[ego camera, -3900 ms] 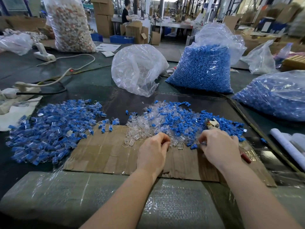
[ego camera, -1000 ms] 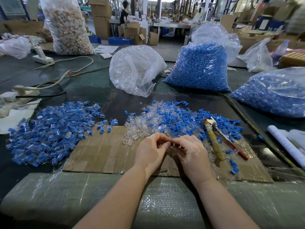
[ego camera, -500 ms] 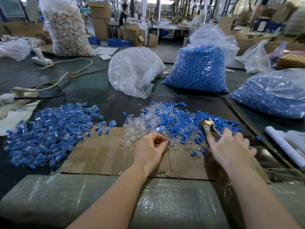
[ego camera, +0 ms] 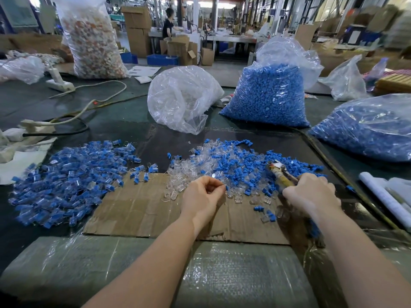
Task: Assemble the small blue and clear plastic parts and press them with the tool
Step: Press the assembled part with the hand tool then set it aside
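Left hand [ego camera: 203,197] pinches a small blue-and-clear part [ego camera: 226,188] over the cardboard sheet [ego camera: 138,210] near the front edge of the tabletop [ego camera: 124,125]. Right hand [ego camera: 311,194] grips the pliers [ego camera: 280,172], touching the loose parts pile [ego camera: 233,165]. Finished pieces [ego camera: 71,181] lie toward the left edge.

— What does the person wear on the arms?
— Nothing that shows: both forearms are bare from the lower edge of the view up to the wrists, with no sleeve or cuff in sight.
— And the hands?
— The left hand [ego camera: 203,196] and the right hand [ego camera: 311,194] are bare too. No gloves, and no ring, watch or band shows on either wrist or on the fingers that face the camera
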A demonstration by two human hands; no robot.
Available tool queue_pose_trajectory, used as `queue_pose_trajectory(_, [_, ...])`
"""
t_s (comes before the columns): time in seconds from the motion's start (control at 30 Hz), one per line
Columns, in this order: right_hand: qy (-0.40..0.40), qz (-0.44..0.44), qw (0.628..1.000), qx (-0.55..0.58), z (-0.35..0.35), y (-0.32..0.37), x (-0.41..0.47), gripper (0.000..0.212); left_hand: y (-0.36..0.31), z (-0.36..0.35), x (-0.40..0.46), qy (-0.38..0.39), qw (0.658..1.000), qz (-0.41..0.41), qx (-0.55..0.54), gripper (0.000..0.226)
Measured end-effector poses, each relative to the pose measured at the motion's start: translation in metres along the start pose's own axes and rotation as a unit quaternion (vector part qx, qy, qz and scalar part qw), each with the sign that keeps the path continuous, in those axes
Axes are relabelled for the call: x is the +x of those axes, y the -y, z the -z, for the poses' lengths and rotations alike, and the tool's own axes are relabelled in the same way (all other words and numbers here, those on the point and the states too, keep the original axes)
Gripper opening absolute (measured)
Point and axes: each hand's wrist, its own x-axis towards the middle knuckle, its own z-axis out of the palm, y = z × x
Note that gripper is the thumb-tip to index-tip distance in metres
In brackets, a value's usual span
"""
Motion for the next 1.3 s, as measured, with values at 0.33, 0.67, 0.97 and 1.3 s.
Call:
queue_pose_trajectory(0.33, [0.196, 0.178, 0.938, 0.224, 0.011, 0.028, -0.054, 0.004, -0.020, 0.009, 0.014, -0.013, 0.975, 0.077, -0.210, 0.006])
queue_pose_trajectory(0.67, [0.323, 0.174, 0.883, 0.294, 0.004, 0.030, -0.066, 0.016, -0.016, 0.012, 0.018, -0.058, 0.970, 0.098, -0.216, 0.002])
queue_pose_trajectory(0.97, [0.341, 0.202, 0.876, 0.275, 0.003, 0.027, -0.066, 0.023, -0.018, 0.011, 0.019, -0.069, 0.971, 0.114, -0.198, 0.009])
queue_pose_trajectory(1.3, [0.350, 0.207, 0.875, 0.263, 0.008, 0.028, -0.068, 0.028, -0.015, 0.010, 0.016, -0.067, 0.968, 0.100, -0.219, 0.012])
